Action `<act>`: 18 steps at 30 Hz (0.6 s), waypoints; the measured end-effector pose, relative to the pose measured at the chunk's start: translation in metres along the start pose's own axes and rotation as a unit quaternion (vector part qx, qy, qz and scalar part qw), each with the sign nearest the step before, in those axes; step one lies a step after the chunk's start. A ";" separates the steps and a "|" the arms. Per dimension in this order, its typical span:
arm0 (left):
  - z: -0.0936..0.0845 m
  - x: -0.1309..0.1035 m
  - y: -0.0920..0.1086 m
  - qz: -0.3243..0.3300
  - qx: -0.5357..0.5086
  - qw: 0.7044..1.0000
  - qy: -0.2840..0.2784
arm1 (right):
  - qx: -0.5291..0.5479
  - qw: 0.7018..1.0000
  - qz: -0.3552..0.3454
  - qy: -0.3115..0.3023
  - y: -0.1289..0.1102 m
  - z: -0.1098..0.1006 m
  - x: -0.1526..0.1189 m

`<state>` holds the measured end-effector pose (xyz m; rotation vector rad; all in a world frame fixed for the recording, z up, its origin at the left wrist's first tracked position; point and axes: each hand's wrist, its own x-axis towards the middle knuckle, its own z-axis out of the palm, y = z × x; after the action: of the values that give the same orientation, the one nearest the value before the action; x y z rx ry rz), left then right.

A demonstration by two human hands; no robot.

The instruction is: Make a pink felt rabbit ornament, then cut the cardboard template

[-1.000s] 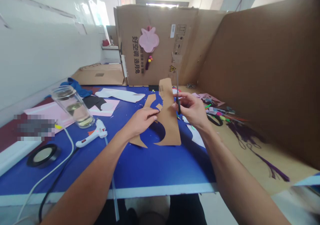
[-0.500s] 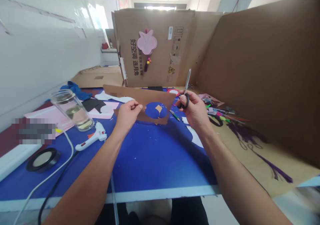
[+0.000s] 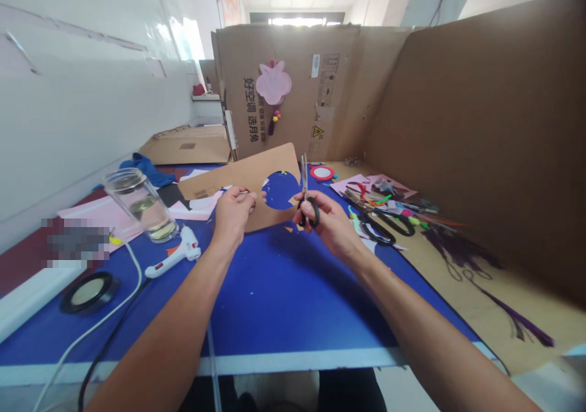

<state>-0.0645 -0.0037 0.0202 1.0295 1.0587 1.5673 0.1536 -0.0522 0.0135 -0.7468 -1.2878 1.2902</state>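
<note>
A brown cardboard sheet [image 3: 242,171] with a round hole cut through it is raised over the blue table. My left hand [image 3: 232,213] pinches it beside the hole, fingers closed. In my right hand [image 3: 332,220] is a pair of small scissors [image 3: 305,177] with black handles, blades pointing up close to the sheet's right edge. Whether the blades touch the card I cannot tell. Brown scraps [image 3: 293,229] lie beneath the sheet's lower right corner.
To the left stand a glass jar [image 3: 144,207] with liquid, a white glue gun [image 3: 178,253] and a tape roll [image 3: 89,293]. Large black-handled scissors [image 3: 378,232], coloured scraps and purple tassels [image 3: 462,247] lie right. Cardboard walls [image 3: 485,125] rise behind and to the right.
The sheet has tilted up, so its face and hole show more fully. My right hand has moved left with the scissors, towards the sheet. The view has shifted slightly.
</note>
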 end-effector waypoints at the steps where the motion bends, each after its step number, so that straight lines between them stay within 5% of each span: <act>1: 0.001 -0.001 0.001 0.010 0.000 1.000 0.001 | 0.002 1.000 0.007 -0.010 0.003 0.004 -0.001; 7: 0.005 -0.004 0.003 0.009 -0.038 0.999 0.011 | 0.041 0.997 0.048 -0.033 0.011 0.018 -0.004; 18: 0.010 -0.008 0.001 -0.014 -0.046 0.999 -0.004 | 0.026 0.998 0.052 -0.027 0.013 0.013 -0.001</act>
<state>-0.0540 -0.0105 0.0231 0.9551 0.9816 1.5735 0.1378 -0.0541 0.0032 -0.7551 -1.2670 1.4314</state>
